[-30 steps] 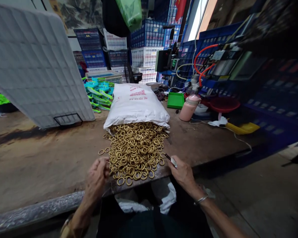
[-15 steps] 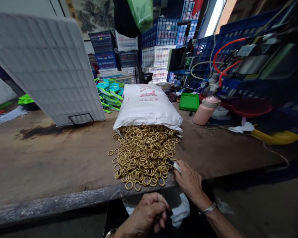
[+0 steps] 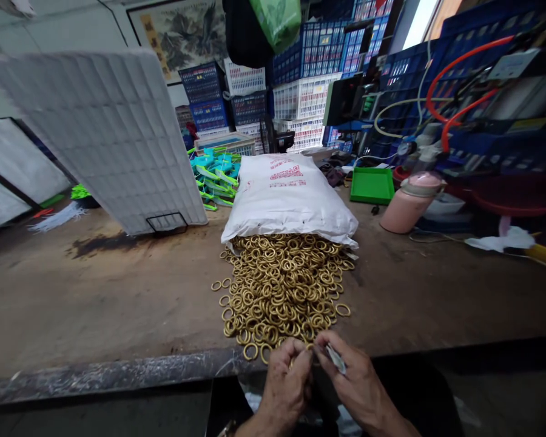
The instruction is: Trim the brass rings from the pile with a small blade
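A heap of gold-coloured rings (image 3: 286, 285) spills from the mouth of a white sack (image 3: 291, 194) onto the wooden table. Just off the table's front edge, my left hand (image 3: 287, 382) is closed in a pinch, with part of a gold ring (image 3: 292, 363) showing between its fingers. My right hand (image 3: 357, 382) meets it from the right, fingertips almost touching the left ones. It grips a small knife-like tool (image 3: 337, 359) with a whitish handle; the fingers hide its tip. Several rings lie loose around the heap.
A pale ribbed panel (image 3: 113, 139) leans up on the left. Behind the sack are teal and green plastic pieces (image 3: 216, 173). A green tray (image 3: 372, 186) and a pink bottle (image 3: 409, 203) stand to the right, near a machine with orange hoses (image 3: 446, 121). Stacked crates (image 3: 304, 97) fill the back.
My left hand went from the heap's left side down to the table's front edge. My right hand came in from the heap's right side with the tool, and the hands met. The view turned left.
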Available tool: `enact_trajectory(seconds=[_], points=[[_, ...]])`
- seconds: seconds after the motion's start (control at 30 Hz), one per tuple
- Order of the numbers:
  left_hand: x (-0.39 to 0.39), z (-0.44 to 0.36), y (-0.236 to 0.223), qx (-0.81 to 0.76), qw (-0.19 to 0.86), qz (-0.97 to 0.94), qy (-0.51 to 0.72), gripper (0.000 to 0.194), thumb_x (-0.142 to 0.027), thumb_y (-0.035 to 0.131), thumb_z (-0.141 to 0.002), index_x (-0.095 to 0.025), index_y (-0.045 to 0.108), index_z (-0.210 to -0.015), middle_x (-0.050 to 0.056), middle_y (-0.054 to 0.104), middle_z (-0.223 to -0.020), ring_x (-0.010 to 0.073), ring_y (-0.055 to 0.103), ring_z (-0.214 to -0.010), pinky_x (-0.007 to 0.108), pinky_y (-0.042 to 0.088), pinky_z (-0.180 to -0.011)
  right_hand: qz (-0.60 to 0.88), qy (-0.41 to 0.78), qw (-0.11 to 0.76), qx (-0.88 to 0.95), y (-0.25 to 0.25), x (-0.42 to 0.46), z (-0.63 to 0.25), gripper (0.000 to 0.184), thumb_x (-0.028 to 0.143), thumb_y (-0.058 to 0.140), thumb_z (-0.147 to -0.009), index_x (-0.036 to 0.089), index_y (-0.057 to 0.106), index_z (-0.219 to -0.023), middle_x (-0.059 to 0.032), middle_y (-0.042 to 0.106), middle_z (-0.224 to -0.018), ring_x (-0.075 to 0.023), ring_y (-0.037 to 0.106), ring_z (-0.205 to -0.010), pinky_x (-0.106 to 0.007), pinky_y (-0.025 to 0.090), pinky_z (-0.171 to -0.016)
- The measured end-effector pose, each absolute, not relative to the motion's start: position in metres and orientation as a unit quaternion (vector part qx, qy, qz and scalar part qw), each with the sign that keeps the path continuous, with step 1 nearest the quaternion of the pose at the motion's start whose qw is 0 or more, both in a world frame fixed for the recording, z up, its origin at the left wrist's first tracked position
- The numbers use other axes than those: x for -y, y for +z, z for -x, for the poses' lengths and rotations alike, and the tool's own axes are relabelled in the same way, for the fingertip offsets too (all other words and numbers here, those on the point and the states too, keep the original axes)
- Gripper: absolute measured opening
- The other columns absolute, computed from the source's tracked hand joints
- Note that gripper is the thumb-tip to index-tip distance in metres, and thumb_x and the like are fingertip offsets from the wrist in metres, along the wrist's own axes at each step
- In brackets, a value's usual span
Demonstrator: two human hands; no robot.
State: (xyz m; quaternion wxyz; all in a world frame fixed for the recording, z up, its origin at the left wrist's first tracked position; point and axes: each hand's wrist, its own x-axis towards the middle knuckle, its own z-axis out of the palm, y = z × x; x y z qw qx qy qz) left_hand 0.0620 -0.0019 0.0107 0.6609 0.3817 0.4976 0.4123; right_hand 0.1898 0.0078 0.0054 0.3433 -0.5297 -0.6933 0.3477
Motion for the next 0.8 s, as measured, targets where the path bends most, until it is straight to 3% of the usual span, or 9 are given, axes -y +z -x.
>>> enact_trajectory(seconds=[0.17,0.33,0.43,0.57,0.7,0.8], points=[[0.005,-0.052,0.009,-0.509,0.544,-0.496,0.446,0.030,-0.043,0.048,-0.078,-0.018,0.046,-0.061,-0.003,0.043,-0.055,0.0096,0.039,-0.051,0.021,0.033,-0.050,0.570,0.441,0.362,0.592,0.001,-0.009,-0.178,0.036,0.052,0.040,-0.078,0.020,0.050,-0.068,0.0015,0.052,-0.059,-0.0110,0.048,-0.055,-0.019,0.039,-0.052],[0.006,-0.043,0.012,-0.499,0.465,-0.594,0.427,0.024,-0.031,0.042,-0.083,-0.018,0.057,-0.072,0.001,0.055,-0.062,0.0138,0.049,-0.060,0.024,0.037,-0.060,0.544,0.633,0.334,0.438,0.005,-0.004,-0.167,0.047,0.061,0.034,-0.077,0.018,0.043,-0.060,0.0087,0.032,-0.042,-0.0040,0.020,-0.033,-0.018,0.019,-0.033],[0.008,-0.041,0.014,-0.486,0.471,-0.606,0.418,0.023,-0.030,0.042,-0.083,-0.018,0.059,-0.073,0.002,0.058,-0.066,0.0149,0.051,-0.064,0.024,0.037,-0.064,0.514,0.678,0.356,0.387,0.006,-0.001,-0.165,0.043,0.059,0.039,-0.076,0.019,0.042,-0.062,0.0097,0.032,-0.044,-0.0032,0.017,-0.033,-0.017,0.016,-0.033],[0.012,-0.042,0.017,-0.480,0.527,-0.563,0.419,0.023,-0.033,0.045,-0.082,-0.016,0.058,-0.074,0.002,0.056,-0.068,0.0137,0.049,-0.064,0.023,0.037,-0.062,0.535,0.630,0.361,0.432,0.006,-0.002,-0.168,0.038,0.051,0.042,-0.078,0.018,0.044,-0.060,0.0101,0.027,-0.042,-0.0044,0.021,-0.035,-0.017,0.019,-0.035],[0.013,-0.042,0.015,-0.479,0.631,-0.461,0.401,0.029,-0.045,0.050,-0.076,-0.016,0.051,-0.071,-0.004,0.044,-0.053,0.0068,0.037,-0.044,0.019,0.030,-0.044,0.570,0.517,0.376,0.516,0.012,-0.003,-0.169,0.029,0.042,0.047,-0.075,0.018,0.045,-0.060,0.0064,0.039,-0.050,-0.0073,0.036,-0.048,-0.018,0.032,-0.046],[0.015,-0.041,0.014,-0.474,0.704,-0.380,0.367,0.036,-0.052,0.053,-0.071,-0.018,0.043,-0.068,-0.007,0.040,-0.050,0.0037,0.030,-0.037,0.016,0.021,-0.037,0.582,0.463,0.367,0.559,0.017,-0.003,-0.167,0.024,0.039,0.047,-0.074,0.018,0.047,-0.062,0.0043,0.045,-0.057,-0.0094,0.042,-0.057,-0.019,0.036,-0.054]])
